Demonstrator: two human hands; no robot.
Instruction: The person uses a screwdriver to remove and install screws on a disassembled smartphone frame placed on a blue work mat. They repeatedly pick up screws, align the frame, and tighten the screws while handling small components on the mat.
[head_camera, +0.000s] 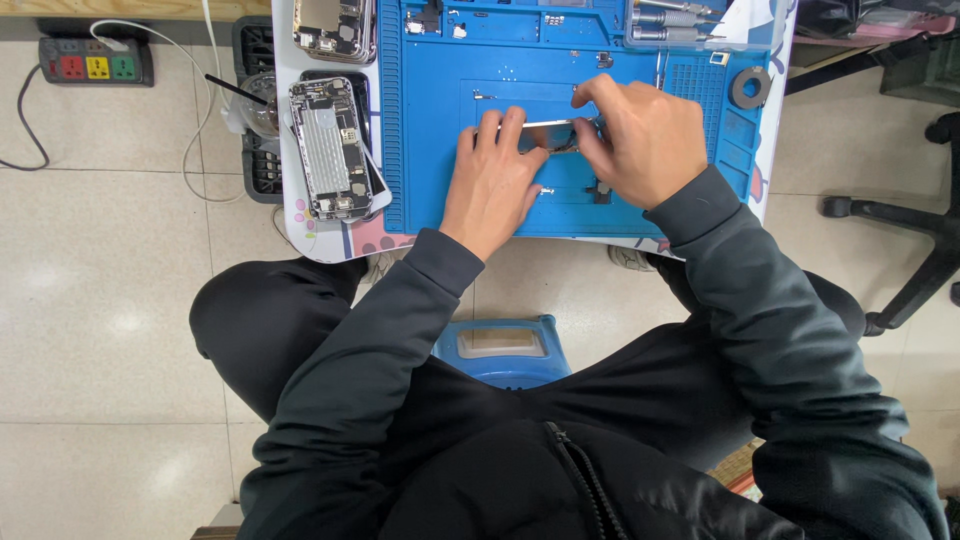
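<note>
My left hand and my right hand meet over the middle of a blue repair mat. Between their fingertips they hold a thin, shiny metal phone part, seen edge-on; both hands grip it. Small screws and dark parts lie on the mat just below my right hand. An opened phone body with its insides showing lies to the left of the mat, apart from my hands.
A second opened phone lies at the table's top left. Screwdrivers rest at the mat's top right, beside a black ring. A power strip sits on the floor at left; an office chair base stands at right.
</note>
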